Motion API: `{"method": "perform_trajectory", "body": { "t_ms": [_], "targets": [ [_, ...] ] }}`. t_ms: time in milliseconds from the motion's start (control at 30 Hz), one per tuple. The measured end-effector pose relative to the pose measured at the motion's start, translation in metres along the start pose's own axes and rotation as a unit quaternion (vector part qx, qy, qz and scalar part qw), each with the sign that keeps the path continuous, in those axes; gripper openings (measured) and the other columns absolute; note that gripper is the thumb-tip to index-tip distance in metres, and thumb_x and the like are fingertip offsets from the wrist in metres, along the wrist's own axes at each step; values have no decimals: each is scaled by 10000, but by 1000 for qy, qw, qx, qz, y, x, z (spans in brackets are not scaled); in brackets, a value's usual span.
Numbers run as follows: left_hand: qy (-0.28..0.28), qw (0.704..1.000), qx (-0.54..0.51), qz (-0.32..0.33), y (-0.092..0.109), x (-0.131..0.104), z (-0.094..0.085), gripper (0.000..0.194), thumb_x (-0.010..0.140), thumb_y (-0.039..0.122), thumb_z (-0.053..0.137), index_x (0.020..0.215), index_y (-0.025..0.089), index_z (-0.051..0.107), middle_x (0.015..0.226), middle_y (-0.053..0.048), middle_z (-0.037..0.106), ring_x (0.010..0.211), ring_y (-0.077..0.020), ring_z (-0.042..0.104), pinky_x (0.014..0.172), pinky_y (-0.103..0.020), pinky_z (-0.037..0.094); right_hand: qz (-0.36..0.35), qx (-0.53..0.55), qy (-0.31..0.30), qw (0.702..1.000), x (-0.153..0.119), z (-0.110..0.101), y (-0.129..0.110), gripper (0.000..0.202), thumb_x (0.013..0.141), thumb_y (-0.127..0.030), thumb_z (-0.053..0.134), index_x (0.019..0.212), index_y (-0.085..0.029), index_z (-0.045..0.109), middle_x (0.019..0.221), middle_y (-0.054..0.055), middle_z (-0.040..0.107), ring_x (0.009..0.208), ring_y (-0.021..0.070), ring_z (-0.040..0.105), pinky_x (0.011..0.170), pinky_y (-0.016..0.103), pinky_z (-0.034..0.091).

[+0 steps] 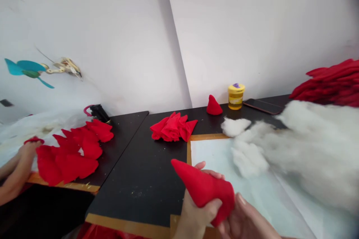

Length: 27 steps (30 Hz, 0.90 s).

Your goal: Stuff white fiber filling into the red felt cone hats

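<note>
black tabletop (146,171), smooth red felt cone (204,190), pointed, plump

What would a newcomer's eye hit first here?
Probably the bright red felt cone held in both hands, left and right, at lower centre. Next, the big cloud of white stuffing spread at right, and the red pieces heaped at left. The turquoise fan also stands out against the pale wall.

Two hands — left (198,213) and right (248,218) — hold a red cone (203,186) above a black counter (140,179), near white stuffing (314,153); other red cones (174,127) lie beyond.
</note>
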<state>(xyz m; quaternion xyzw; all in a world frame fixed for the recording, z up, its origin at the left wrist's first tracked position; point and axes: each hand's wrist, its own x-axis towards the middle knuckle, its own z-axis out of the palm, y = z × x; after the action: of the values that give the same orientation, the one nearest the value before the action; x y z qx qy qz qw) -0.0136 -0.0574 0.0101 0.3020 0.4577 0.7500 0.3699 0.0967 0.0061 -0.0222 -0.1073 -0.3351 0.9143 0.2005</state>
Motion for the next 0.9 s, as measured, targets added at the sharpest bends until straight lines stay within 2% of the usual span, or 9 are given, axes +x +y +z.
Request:
{"method": "perform_trajectory", "body": {
  "t_ms": [167, 233, 333, 400, 500, 600, 700, 800, 900],
  "targets": [
    [-2, 999, 26, -37, 8, -1, 5, 558, 749, 291, 847, 1214, 266, 541, 1044, -99, 735, 1019, -331, 715, 909, -485, 577, -23, 106, -4, 994, 8, 3, 7, 553, 772, -708, 672, 1093, -257, 693, 889, 71, 667, 607, 154, 525, 514, 252, 429],
    [-24, 999, -11, -47, 7, -2, 6, 563, 741, 318, 857, 1221, 273, 566, 1129, -110, 727, 1077, -340, 699, 935, -497, 567, -11, 90, 34, 995, 5, 5, 1, 449, 789, -639, 713, 956, -222, 703, 794, 47, 632, 573, 128, 464, 521, 239, 396],
    [-13, 998, -45, -52, -4, -5, 6, 562, 732, 331, 862, 1238, 261, 628, 1302, -132, 680, 1208, -366, 636, 1032, -516, 506, -6, 67, 83, 994, 1, 11, -11, 452, 812, -565, 753, 647, -186, 571, 516, -49, 414, 496, 81, 294, 510, 212, 304],
    [22, 996, -41, -74, -15, -7, 7, 480, 737, 363, 853, 1165, 213, 694, 1257, -146, 707, 1212, -384, 630, 1052, -522, 485, -27, 49, 93, 994, 1, 16, -17, 506, 808, -578, 752, 596, -195, 500, 478, -68, 353, 491, 79, 244, 504, 218, 278],
    [70, 992, -31, -102, -28, -7, 1, 409, 711, 425, 860, 1009, 169, 745, 1055, -144, 766, 1137, -403, 658, 1033, -536, 489, -51, -14, 116, 992, 5, 18, -24, 516, 783, -609, 751, 591, -203, 499, 492, -47, 410, 505, 93, 286, 515, 238, 297],
    [52, 995, -36, -75, -22, -2, -13, 634, 575, 411, 943, 1131, 209, 717, 1163, -140, 731, 1218, -407, 607, 1080, -524, 451, -55, -109, 137, 983, 9, 12, -29, 503, 776, -657, 725, 637, -202, 562, 483, -52, 414, 481, 92, 284, 490, 243, 288],
    [42, 999, -25, -17, 2, 8, -26, 943, 432, 435, 996, 1283, 267, 625, 1368, -132, 622, 1357, -383, 493, 1140, -477, 389, -87, -235, 155, 956, 9, 6, -31, 513, 797, -703, 665, 698, -200, 646, 506, -43, 439, 483, 110, 345, 466, 242, 314],
    [105, 994, -19, 9, 20, 16, -24, 696, 676, 546, 860, 1255, 247, 613, 1294, -134, 648, 1300, -341, 538, 1080, -455, 437, -129, -343, 153, 918, 6, 7, -22, 448, 853, -648, 633, 816, -214, 732, 594, -4, 569, 566, 160, 485, 546, 265, 441],
    [136, 989, -50, 23, 17, 18, -5, 361, 896, 556, 629, 922, 196, 645, 946, -82, 677, 968, -248, 644, 886, -360, 521, -161, -342, 99, 920, 5, 11, -1, 382, 873, -547, 664, 1089, -238, 726, 863, 52, 713, 777, 220, 626, 768, 327, 540]
  ]
}}
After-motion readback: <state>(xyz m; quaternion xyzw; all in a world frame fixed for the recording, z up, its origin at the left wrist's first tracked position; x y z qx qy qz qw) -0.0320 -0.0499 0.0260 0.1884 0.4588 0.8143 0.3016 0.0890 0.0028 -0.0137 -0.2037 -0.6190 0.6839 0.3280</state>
